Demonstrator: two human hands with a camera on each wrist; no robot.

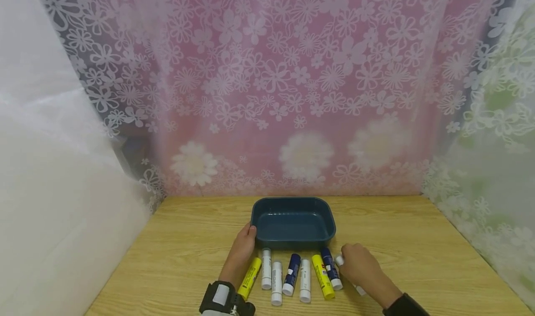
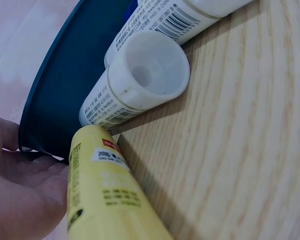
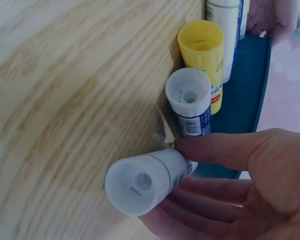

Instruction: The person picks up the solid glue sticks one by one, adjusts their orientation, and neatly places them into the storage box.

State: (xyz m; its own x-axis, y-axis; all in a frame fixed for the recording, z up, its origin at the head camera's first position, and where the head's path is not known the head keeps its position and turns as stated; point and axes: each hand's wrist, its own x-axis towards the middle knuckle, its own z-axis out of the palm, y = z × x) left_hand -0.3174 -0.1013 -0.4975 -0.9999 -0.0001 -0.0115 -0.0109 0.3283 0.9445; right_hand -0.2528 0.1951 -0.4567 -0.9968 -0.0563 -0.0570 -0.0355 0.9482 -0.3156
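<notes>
At the left side of a dark teal rectangular dish (image 1: 292, 242), my left hand (image 1: 241, 252) grips the wall, thumb at the rim. My right hand (image 1: 362, 266) pinches a white glue stick (image 3: 162, 167) between thumb and fingers; it lies tilted at the right end of a row. Along the dish's front lie a yellow glue stick (image 1: 251, 278) by my left wrist, white glue sticks (image 1: 277, 281), a blue glue stick with a white cap (image 1: 292, 272), a second yellow glue stick (image 1: 322, 275) and another blue one (image 1: 331, 267).
The wood-grain table (image 1: 188, 241) carries everything. A pink flowered curtain (image 1: 292, 97) hangs at its back edge, with a white sheet (image 1: 62, 190) along the left and a flowered sheet (image 1: 493, 167) along the right.
</notes>
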